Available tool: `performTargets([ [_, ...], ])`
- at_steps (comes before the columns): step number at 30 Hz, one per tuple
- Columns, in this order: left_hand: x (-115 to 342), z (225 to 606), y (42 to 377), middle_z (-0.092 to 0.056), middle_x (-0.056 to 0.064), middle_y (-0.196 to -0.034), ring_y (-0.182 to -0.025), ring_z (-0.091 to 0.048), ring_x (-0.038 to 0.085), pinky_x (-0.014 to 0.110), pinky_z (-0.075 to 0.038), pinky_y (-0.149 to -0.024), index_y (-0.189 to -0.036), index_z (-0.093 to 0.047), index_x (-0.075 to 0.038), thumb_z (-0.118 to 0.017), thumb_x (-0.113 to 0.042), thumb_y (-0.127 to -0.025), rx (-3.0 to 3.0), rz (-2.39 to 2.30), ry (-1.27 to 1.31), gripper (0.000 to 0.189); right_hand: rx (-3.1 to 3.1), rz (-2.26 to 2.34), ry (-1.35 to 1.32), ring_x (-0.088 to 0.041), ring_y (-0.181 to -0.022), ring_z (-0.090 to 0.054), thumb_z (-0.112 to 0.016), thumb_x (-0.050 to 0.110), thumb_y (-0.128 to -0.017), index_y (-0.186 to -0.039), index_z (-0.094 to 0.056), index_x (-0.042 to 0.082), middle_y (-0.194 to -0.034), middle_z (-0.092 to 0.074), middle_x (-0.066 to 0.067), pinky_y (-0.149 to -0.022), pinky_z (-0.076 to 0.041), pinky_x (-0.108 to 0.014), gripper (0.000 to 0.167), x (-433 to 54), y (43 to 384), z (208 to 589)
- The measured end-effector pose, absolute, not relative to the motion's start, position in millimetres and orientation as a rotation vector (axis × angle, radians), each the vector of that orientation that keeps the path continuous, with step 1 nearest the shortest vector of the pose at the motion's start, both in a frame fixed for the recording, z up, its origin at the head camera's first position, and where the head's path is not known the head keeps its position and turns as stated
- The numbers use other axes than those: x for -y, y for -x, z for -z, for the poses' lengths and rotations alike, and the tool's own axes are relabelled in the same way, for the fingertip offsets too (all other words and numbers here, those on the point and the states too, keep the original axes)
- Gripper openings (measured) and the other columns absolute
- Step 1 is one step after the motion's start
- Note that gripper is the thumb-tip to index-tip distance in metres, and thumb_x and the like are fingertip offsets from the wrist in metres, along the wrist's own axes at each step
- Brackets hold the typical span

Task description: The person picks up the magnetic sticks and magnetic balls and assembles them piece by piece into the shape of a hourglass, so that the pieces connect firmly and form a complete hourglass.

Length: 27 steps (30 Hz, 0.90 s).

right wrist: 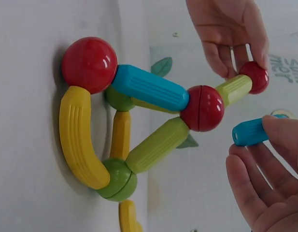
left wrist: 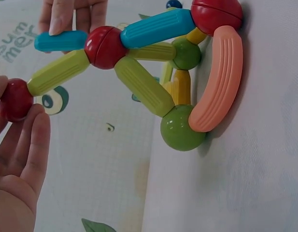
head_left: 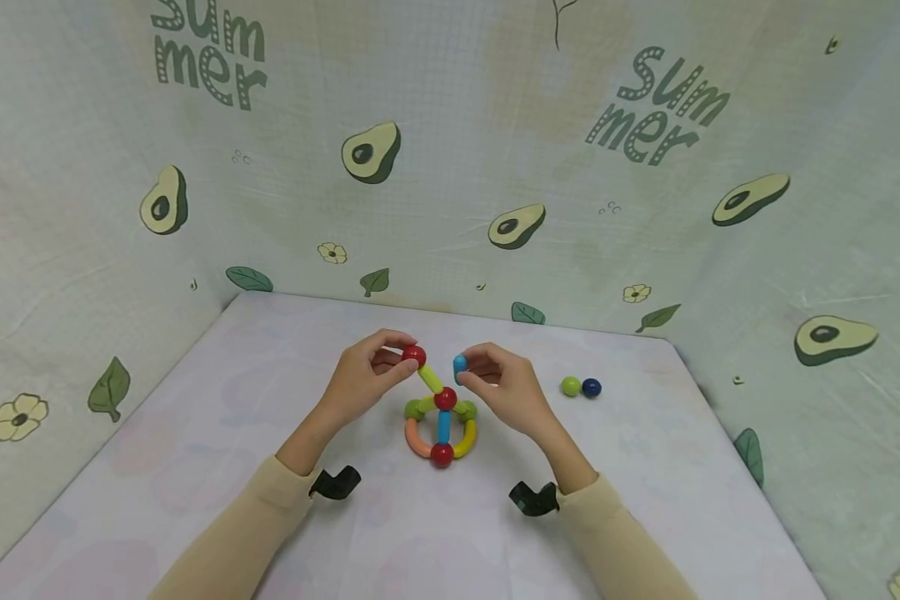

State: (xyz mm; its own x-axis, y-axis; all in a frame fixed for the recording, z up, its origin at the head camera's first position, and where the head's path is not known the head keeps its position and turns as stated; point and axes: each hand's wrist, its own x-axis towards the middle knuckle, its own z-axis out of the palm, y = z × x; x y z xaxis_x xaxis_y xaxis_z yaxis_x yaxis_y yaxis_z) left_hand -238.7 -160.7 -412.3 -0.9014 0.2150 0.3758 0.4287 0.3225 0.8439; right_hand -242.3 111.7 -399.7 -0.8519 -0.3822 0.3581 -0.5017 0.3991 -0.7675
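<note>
A magnetic stick-and-ball frame stands on the table. Its base has curved orange (left wrist: pixel 221 79) and yellow (right wrist: pixel 78 135) sticks, two green balls (left wrist: pixel 182 128) and a red ball (head_left: pixel 442 454). A blue stick (right wrist: pixel 151 88) and lime sticks (left wrist: pixel 144 87) slope up to an upper red ball (right wrist: pixel 202 108). From that ball another lime stick (head_left: pixel 430 379) rises to a red end ball (head_left: pixel 414 357), which my left hand (head_left: pixel 363 375) pinches between thumb and fingers. My right hand (head_left: pixel 512 392) pinches a loose blue stick (right wrist: pixel 250 132) near the upper red ball, in the air.
To the right of the frame, a lime-green ball (head_left: pixel 571 386) and a dark blue ball (head_left: pixel 591 388) lie side by side on the pale table (head_left: pixel 645 483). A patterned cloth (head_left: pixel 435 208) hangs behind and at both sides. Black wrist mounts (head_left: pixel 336 483) jut inward from the sleeves.
</note>
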Motion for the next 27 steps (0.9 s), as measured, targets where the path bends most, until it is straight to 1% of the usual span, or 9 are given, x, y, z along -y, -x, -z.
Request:
performTargets([
  [9, 162.1, 412.3, 239.1, -0.072, 0.001, -0.124, -0.101, -0.073, 0.019, 0.025, -0.061, -0.089, -0.131, -0.067, -0.011, -0.077, -0.028, -0.100, 2.389, 1.629, 0.588, 0.037, 2.501, -1.493, -0.772, -0.017, -0.098, -0.075, -0.080, 0.016, -0.097, -0.123, -0.071, 0.012, -0.111, -0.076, -0.001, -0.088, -0.062, -0.028, 0.027, -102.7, 237.5, 403.9],
  [16, 161.1, 411.1, 238.8, -0.073, 0.001, -0.122, -0.100, -0.073, 0.018, 0.025, -0.061, -0.089, -0.128, -0.068, -0.017, -0.078, -0.026, -0.100, 2.390, 1.630, 0.591, 0.031, 2.501, -1.535, -0.750, -0.019, -0.098, -0.074, -0.079, 0.017, -0.098, -0.123, -0.071, 0.011, -0.112, -0.076, -0.003, -0.088, -0.062, -0.029, 0.027, -100.3, 236.4, 406.7],
  [27, 163.4, 413.0, 240.5, -0.073, 0.003, -0.121, -0.100, -0.073, 0.019, 0.025, -0.061, -0.088, -0.128, -0.067, -0.016, -0.078, -0.026, -0.100, 2.385, 1.635, 0.601, 0.032, 2.511, -1.553, -0.748, -0.018, -0.096, -0.075, -0.079, 0.015, -0.097, -0.123, -0.071, 0.011, -0.110, -0.076, -0.004, -0.086, -0.062, -0.029, 0.027, -97.9, 236.1, 407.5],
])
